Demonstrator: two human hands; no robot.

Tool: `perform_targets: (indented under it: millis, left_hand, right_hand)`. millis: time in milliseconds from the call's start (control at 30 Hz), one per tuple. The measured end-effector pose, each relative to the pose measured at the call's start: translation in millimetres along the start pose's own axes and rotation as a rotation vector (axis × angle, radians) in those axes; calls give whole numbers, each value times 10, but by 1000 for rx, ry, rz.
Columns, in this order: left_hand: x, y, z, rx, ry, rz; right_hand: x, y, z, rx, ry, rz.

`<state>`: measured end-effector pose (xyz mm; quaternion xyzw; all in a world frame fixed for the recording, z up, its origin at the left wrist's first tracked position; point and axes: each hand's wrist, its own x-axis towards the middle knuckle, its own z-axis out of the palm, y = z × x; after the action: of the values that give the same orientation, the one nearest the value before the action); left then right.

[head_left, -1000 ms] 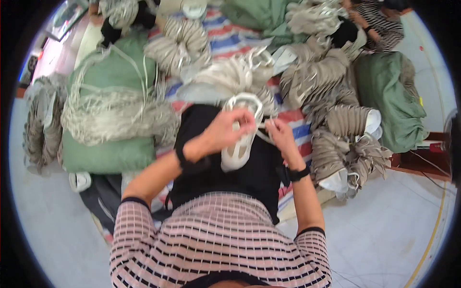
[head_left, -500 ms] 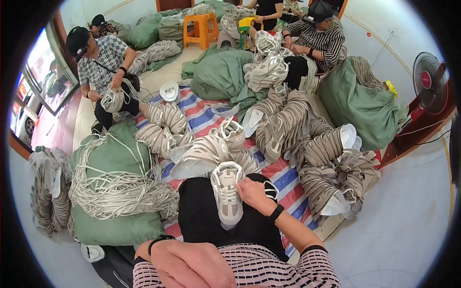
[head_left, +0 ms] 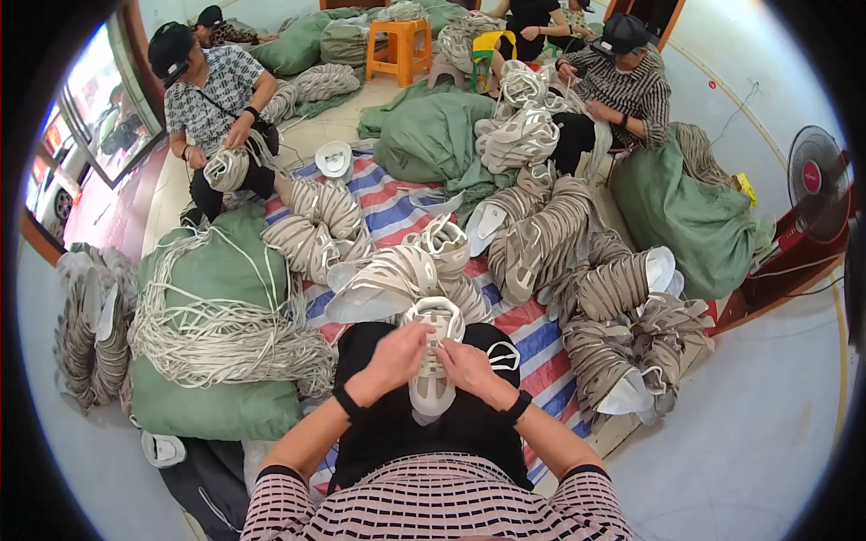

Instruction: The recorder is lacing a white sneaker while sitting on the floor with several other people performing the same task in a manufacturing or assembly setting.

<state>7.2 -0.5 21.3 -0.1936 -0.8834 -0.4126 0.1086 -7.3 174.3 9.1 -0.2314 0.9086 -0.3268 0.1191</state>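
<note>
Your left hand [head_left: 397,356] has joined your right hand [head_left: 472,370] at the beige-and-white laced shoe upper [head_left: 431,397] over your black-trousered lap [head_left: 374,446], fingers curled nearly closed, their hold unclear, and hasty pulling could snag the looped white lace [head_left: 502,355].

Looks matt on the shoe [head_left: 432,397] at six o'clock. Shows smooth plastic on the stool [head_left: 399,32] at twelve, creased cloth on the sack [head_left: 690,216] at three.

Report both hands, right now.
Left hand: curled at the shoe; blurred, grip cannot be told.
Right hand: curled at the same shoe; grip cannot be told.
</note>
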Motion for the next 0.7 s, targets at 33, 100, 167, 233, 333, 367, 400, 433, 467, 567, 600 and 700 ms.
perform_targets:
  millis: [33,100,167,233,333,367,400,433,467,567,600,700]
  left_hand:
    - [-65,-26,134,-11,-51,-49]
    - [-144,-115,303,15,-64,-9]
    - [-148,-113,368,-14,-55,15]
    - [-161,-132,334,-4,-109,-17]
    - [-226,-36,229,2,-99,58]
    - [-272,-16,191,-4,-101,52]
    - [-332,-1,162,7,-152,99]
    - [-387,6,143,18,-200,140]
    - [-430,28,134,11,-208,123]
    - [-526,75,83,160,-298,315]
    - [-562,28,77,176,-310,358]
    - [-477,205,-20,167,-325,359]
  right_hand:
    - [-14,-13,-7,-5,-4,-3]
    - [-84,-50,-16,31,36,-26]
    - [-110,-61,-50,-8,-2,-13]
    - [-92,-71,-133,130,74,-94]
    - [27,262,-167,493,88,140]
    - [87,292,-240,603,74,246]
    - [93,310,-283,605,66,257]
    - [109,310,-314,696,9,273]
    - [116,288,-350,791,-48,294]
    - [234,202,-433,1034,-282,512]
    - [257,78,-479,1128,-278,514]
    - [312,179,-488,1066,-292,401]
